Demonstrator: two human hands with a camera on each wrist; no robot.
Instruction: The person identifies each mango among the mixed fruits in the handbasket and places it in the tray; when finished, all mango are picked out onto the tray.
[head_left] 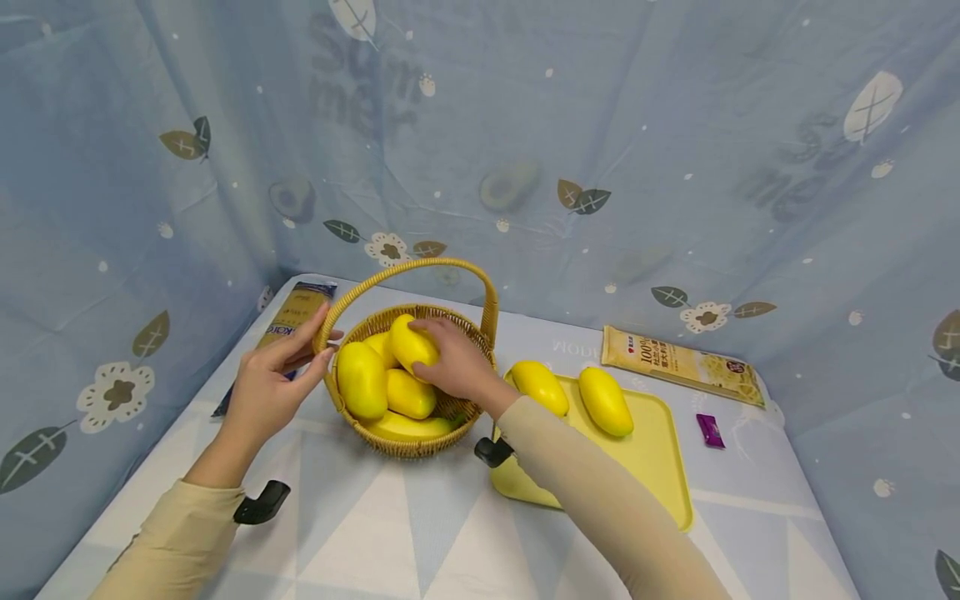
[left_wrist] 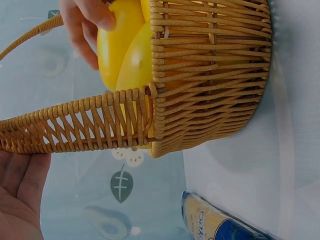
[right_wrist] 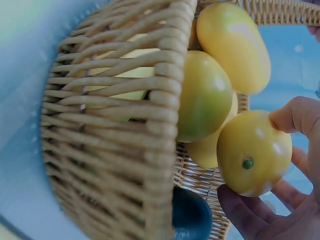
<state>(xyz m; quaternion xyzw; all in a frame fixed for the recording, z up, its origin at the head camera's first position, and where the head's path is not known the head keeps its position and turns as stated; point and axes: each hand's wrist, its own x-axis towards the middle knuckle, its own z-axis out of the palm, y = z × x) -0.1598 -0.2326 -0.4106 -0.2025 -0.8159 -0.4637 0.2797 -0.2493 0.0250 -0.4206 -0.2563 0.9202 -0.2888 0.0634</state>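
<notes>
A woven wicker basket with a tall arched handle stands on the table. My left hand holds the handle's left base between thumb and fingers; in the left wrist view its fingers lie against the woven handle. Over the basket, my right hand grips a yellow mango, thumb and fingers on either side of it. Beneath and beside it lie several more mangoes, one at the left rim. Lower down is a long yellow fruit. A dark rounded thing shows inside the basket in the right wrist view.
Right of the basket, a yellow tray bears two mangoes, partly behind my right forearm. A pasta packet lies along the back edge, with a small purple wrapped sweet nearby. Another packet lies behind my left hand. Patterned curtains surround the table.
</notes>
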